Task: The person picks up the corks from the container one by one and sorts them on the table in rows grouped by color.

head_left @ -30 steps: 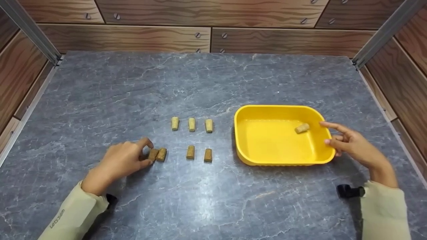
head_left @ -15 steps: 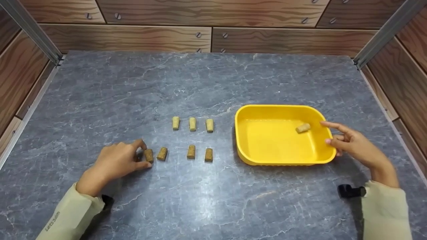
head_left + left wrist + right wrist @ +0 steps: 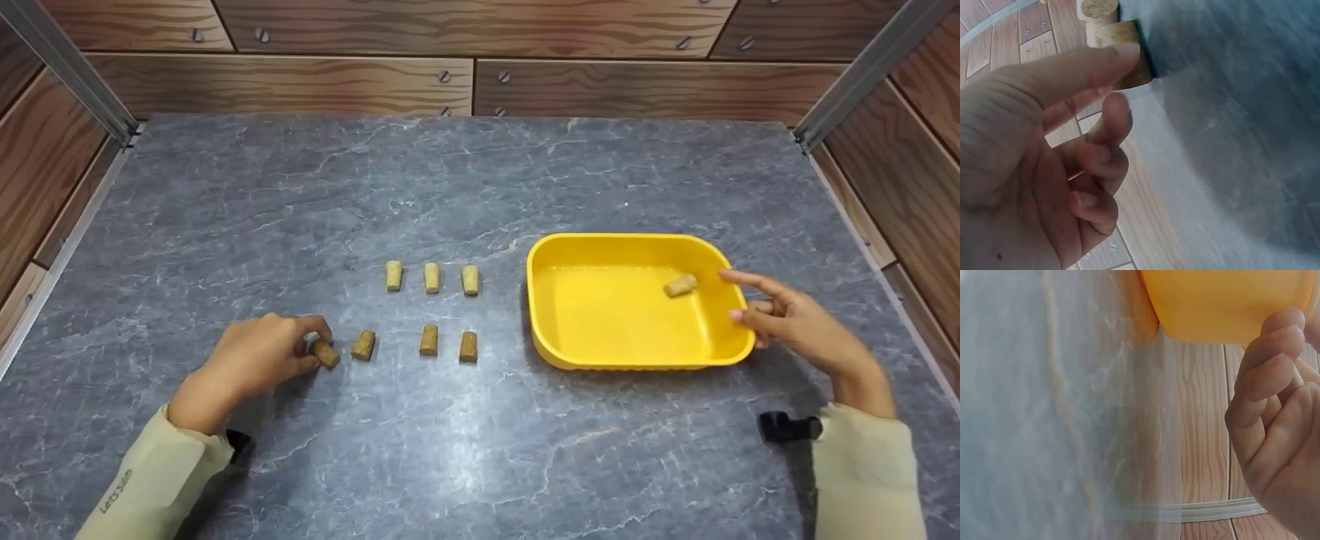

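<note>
My left hand (image 3: 259,356) pinches a brown cork (image 3: 325,352) between thumb and forefinger, low over the grey tabletop. In the left wrist view the thumb lies along that cork (image 3: 1123,34), and another cork (image 3: 1100,8) shows behind it. A second brown cork (image 3: 364,345) lies slightly tilted just right of the hand. At the right, my right hand (image 3: 806,326) holds the side wall of a yellow tub (image 3: 637,366), with curled fingers outside it in the right wrist view. One light cork (image 3: 680,286) lies inside the tub.
Three pale tapered corks, the middle one (image 3: 432,277) among them, lie in a row farther back. Two more brown corks (image 3: 428,340) (image 3: 468,346) lie between the left hand and the tub. Wood-patterned walls (image 3: 300,82) border the table (image 3: 465,187).
My left hand has drawn the brown cork leftward, away from the neighbouring cork it stood against, and the cork has turned. The right hand and the tub have stayed put.
</note>
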`<state>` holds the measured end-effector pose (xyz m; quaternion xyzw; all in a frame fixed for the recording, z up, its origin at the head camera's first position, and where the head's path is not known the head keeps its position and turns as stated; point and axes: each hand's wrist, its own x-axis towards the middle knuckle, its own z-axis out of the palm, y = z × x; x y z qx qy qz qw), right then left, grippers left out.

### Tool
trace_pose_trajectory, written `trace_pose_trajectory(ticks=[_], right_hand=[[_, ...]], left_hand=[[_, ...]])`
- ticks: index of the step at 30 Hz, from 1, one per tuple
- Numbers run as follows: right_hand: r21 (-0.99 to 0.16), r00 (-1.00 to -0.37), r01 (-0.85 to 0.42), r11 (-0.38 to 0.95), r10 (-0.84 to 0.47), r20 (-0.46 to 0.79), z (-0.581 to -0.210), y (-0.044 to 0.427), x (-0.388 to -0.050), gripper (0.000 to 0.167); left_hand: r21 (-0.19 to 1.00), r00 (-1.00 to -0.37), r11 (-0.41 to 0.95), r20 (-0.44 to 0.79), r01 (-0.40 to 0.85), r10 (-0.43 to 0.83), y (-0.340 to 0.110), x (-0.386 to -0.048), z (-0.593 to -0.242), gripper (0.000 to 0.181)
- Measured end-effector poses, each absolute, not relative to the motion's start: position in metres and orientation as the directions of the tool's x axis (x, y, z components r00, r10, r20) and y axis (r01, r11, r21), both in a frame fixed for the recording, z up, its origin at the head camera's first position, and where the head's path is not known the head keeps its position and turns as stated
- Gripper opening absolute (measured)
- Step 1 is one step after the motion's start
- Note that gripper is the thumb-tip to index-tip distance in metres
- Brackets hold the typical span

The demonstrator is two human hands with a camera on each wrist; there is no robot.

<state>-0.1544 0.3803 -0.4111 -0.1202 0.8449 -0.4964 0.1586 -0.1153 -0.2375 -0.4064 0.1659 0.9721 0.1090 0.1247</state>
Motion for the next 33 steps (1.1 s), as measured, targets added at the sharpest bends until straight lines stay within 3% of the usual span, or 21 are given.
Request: trace_pose_trajectory(ticks=[7,15,25,33], right_hand=[[-0.884,-0.919,-0.047,0.465,-0.366,-0.144,-0.41,0.381,-0.155,0.051],[-0.884,-0.918,-0.033,0.465,-0.365,-0.158,-0.411,0.379,-0.155,0.051],[-0.886,-0.917,-0.049,0.46,-0.372,-0.143,-0.41,0.381,-0.154,0.051],[-0.883,-0.917,-0.066,0.464,-0.376,-0.129,-0.412,0.38,-0.154,0.05]], left_hand=[[0.251,-0.942,0.935,-0.164,0.249,0.294,-0.237,-0.117,-0.41,0.02],[0.248,-0.935,0.939,-0.203,0.238,0.29,-0.239,-0.117,-0.408,0.036],[0.267,-0.837,0.852,-0.208,0.45,0.507,-0.241,-0.12,-0.398,0.055],[0.324,-0.812,0.788,-0.091,0.523,0.576,-0.247,-0.126,-0.408,0.027]])
